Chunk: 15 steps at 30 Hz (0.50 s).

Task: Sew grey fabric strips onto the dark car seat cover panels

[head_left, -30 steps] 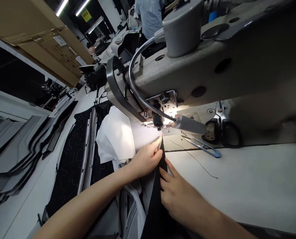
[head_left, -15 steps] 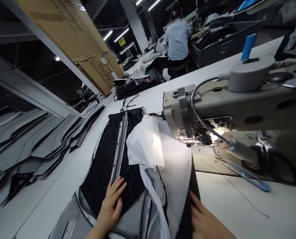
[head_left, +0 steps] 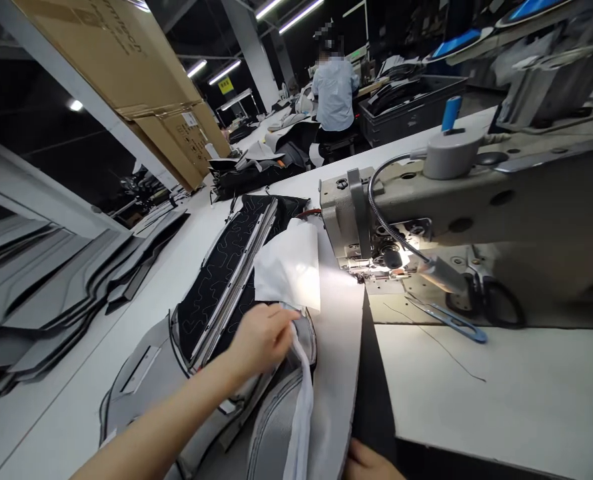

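At the near edge, the right hand (head_left: 371,463) rests at the border of the grey panel (head_left: 334,373) and the black layer (head_left: 374,380). Farther in and to the left, the left hand (head_left: 262,337) is over the white strip (head_left: 300,400) with its fingers curled close together; with blur on one and the frame cutting the other, I cannot tell whether either hand grips firmly. The panel runs away to the far side, its far end at the needle of the machine (head_left: 476,193). The work looks partway: panel and black layer are lined up at the needle, while the edge on the near side seems not yet stitched. The white cloth (head_left: 289,267) lies loose, left of the needle. Snips (head_left: 449,321) and scissors (head_left: 481,287) lie right of it, apart from both hands. Far off, a person (head_left: 334,93) sits by a bin (head_left: 411,110).
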Tool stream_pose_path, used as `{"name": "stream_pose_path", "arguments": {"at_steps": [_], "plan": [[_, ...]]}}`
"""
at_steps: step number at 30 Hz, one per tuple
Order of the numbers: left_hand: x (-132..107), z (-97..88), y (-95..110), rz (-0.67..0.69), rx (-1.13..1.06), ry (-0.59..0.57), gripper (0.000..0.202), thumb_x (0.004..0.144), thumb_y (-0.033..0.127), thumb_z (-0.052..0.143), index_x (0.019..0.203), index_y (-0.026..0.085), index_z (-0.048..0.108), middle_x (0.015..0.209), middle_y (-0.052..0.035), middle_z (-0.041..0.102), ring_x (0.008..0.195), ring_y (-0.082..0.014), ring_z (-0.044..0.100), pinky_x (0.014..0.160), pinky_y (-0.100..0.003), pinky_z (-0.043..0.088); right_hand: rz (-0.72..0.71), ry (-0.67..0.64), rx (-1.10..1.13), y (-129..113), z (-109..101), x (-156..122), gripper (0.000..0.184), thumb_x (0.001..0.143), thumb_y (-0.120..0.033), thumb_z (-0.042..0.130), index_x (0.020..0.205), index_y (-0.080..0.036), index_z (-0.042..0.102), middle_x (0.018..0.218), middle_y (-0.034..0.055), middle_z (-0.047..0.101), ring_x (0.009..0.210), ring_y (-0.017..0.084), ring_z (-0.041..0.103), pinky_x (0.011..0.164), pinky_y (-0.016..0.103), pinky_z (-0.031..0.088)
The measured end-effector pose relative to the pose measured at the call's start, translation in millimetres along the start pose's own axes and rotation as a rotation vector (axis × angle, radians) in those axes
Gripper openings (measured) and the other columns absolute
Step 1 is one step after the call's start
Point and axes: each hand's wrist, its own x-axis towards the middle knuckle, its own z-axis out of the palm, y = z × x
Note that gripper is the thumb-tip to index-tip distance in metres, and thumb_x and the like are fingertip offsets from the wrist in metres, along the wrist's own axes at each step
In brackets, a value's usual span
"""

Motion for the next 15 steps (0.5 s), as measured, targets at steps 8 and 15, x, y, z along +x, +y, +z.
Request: {"name": "stream_pose_path", "arguments": {"at_steps": [8,15], "plan": [[36,30.4,89,-0.138,-0.142,-0.620,0.082,0.077,0.024,0.046,0.149,0.010,0.009,0.102,-0.0188,0.067,0.092,-0.0339,0.065,0.074,-0.041,0.051,0.021,0.058,-0.098,15,-20,6,0.008,0.085,-0.028,0.056,0.085,-0.026,0.064,0.080,-0.0021,0.065,0.092,0.022,0.058,0.111,0.052,0.018],[45,45.2,84,-0.214,-0.459,-0.595,0.078,0.077,0.019,0.041,0.149,0.013,0.012,0.118,-0.0159,0.062,0.106,-0.0284,0.060,0.082,-0.037,0.049,0.043,0.052,-0.097,-21,35,-27,0.021,0.089,-0.016,0.047,0.073,-0.023,0.060,0.064,-0.0036,0.059,0.081,0.015,0.059,0.111,0.045,0.025]]}}
